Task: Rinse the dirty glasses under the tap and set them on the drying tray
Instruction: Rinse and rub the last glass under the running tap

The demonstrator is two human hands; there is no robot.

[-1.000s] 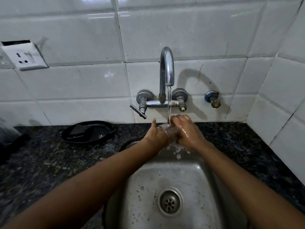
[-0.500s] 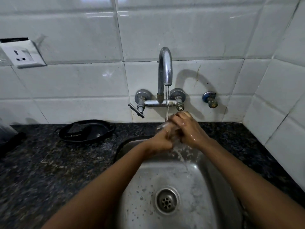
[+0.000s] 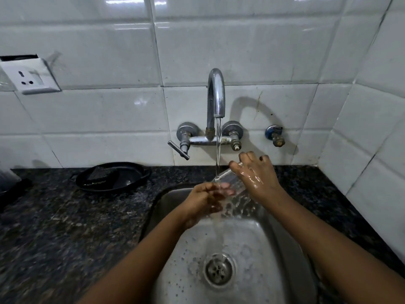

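- Two hands meet under the running tap (image 3: 215, 102), both on one clear drinking glass (image 3: 230, 179) held tilted in the stream, just above the back rim of the sink (image 3: 274, 238).
- Fingers of the right hand (image 3: 257, 174) are closed around the glass from the far side, wet and shining, with the fingertips curled over its upper end.
- Fingers of the left hand (image 3: 205, 199) are bent against the lower part of the glass; some show pink through the clear wall, so they seem to be rubbing it, though whether inside or behind it cannot be told.
- Water from the tap strikes the glass near its rim and sheets off below it into the sink.
- To rinse well, I judge the glass should be turned slowly in the stream so every side and the inside get flushed, with a firm grip, since wet glass is slippery and the steel basin is hard.
- Below the tap, the sink holds only falling water, splashed droplets and the drain (image 3: 218, 269).
- Left of the tap, on the dark granite counter (image 3: 65, 227), sits a black oval dish (image 3: 111, 176) with a dark folded item in it, too dim to name.
- No drying tray can be identified with certainty.
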